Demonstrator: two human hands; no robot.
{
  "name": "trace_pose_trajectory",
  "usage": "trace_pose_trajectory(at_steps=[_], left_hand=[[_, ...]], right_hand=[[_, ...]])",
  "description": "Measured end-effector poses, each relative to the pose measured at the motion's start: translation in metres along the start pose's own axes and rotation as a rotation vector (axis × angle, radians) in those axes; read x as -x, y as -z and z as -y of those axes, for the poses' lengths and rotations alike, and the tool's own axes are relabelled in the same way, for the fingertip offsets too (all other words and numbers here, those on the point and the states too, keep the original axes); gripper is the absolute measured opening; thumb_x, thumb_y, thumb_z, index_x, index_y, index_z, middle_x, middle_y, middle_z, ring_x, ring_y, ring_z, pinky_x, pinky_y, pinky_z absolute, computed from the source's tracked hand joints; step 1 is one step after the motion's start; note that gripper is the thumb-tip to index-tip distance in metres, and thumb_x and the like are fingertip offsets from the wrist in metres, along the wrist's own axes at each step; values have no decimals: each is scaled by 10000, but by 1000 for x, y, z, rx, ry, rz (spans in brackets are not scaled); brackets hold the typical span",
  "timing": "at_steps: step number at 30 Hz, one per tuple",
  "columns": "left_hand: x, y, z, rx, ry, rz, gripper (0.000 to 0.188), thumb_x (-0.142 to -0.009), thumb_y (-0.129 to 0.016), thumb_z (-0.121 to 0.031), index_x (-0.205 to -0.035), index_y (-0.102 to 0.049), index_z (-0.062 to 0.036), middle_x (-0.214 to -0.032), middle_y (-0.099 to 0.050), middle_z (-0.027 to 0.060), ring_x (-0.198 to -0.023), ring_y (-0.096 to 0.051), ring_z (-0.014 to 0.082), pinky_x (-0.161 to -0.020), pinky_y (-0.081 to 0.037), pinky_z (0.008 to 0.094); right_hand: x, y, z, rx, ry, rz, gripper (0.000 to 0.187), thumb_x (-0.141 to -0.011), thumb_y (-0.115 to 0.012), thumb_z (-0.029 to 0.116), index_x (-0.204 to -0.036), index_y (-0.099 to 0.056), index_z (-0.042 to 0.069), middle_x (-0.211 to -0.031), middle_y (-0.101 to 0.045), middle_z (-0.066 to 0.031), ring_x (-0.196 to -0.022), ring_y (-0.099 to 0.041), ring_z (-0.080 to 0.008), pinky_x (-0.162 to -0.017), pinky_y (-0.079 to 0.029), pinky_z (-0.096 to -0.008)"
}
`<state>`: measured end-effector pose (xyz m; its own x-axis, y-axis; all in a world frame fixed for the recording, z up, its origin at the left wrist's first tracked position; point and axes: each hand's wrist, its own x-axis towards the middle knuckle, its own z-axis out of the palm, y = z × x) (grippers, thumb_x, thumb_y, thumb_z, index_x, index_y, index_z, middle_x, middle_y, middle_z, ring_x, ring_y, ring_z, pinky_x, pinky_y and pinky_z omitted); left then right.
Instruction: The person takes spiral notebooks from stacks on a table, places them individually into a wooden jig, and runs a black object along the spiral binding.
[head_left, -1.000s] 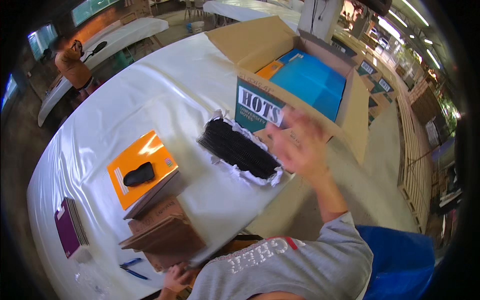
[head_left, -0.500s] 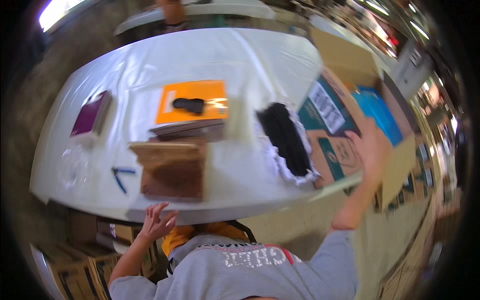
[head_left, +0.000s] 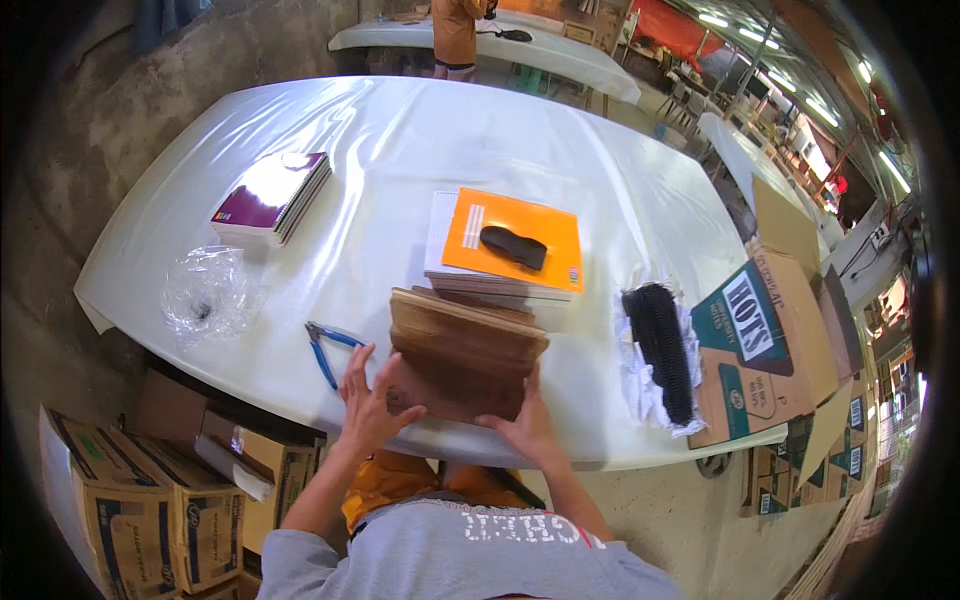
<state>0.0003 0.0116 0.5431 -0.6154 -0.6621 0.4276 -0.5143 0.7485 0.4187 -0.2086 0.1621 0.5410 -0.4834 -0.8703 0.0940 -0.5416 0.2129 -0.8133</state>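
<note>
A brown wooden stand (head_left: pixel 455 375) with a slanted upper ledge sits at the table's near edge, right in front of me. My left hand (head_left: pixel 375 400) is closed on its left side, thumb along the lower front corner. My right hand (head_left: pixel 527 425) grips the opposite lower corner, with the thumb in front. Just behind the stand lies a stack of notebooks with an orange cover (head_left: pixel 520 225) on top. A black, rounded object (head_left: pixel 514 248) rests on that cover. Blue-handled cutting pliers (head_left: pixel 325 352) lie left of my left hand.
Left on the white-covered table (head_left: pixel 500 130) are purple notebooks (head_left: pixel 265 195) and crumpled clear plastic (head_left: pixel 205 290). Black binding coils (head_left: pixel 660 350) lie on white wrapping at right, beside an open carton (head_left: pixel 745 340). Cartons (head_left: pixel 140 520) stand below left. A person (head_left: pixel 455 35) stands at a far table.
My right hand has come back from the open carton to the stand's right side. The left hand has moved from the table edge onto the stand. The view has shifted.
</note>
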Motion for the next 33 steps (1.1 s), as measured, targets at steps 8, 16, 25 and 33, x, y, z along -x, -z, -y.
trace_pose_trajectory(at_steps=[8, 16, 25, 33], left_hand=[[-2, 10, 35, 85, -18, 197, 690, -599, -766, -396, -1204, -530, -160, -1336, -342, 169, -1266, -275, 366, -975, -269, 479], [-61, 66, 17, 211, -166, -162, 766, -638, -751, -478, -1225, -485, -63, -1276, -383, 168, -1202, -325, 385, -985, -279, 479], [-284, -33, 38, 534, 333, 946, 818, -865, -320, -634, -1379, -253, -2, -1452, -213, 167, -1352, -169, 271, -1094, -129, 385], [-281, -61, 37, -126, -55, 910, 983, -803, -412, -666, -1375, -118, 78, -1408, -190, 297, -1342, -100, 416, -1057, -168, 513]], right_hand=[[-30, -30, 27, -63, -42, 37, 1190, -646, -790, 254, -1387, 105, -3, -1399, -208, -282, -1278, -299, -370, -1047, -272, -387], [-128, 107, -17, -135, -67, -564, 205, -850, -603, 186, -937, -662, 10, -800, -644, -19, -691, -559, -61, -610, -437, -216], [-279, 111, -118, -682, -311, -157, 328, -863, -560, 277, -1088, -579, 39, -920, -636, -46, -758, -599, -125, -650, -484, -300], [-278, 112, -92, -439, -428, -202, 305, -726, -720, 114, -949, -600, -56, -779, -639, -98, -669, -609, -145, -576, -498, -281]])
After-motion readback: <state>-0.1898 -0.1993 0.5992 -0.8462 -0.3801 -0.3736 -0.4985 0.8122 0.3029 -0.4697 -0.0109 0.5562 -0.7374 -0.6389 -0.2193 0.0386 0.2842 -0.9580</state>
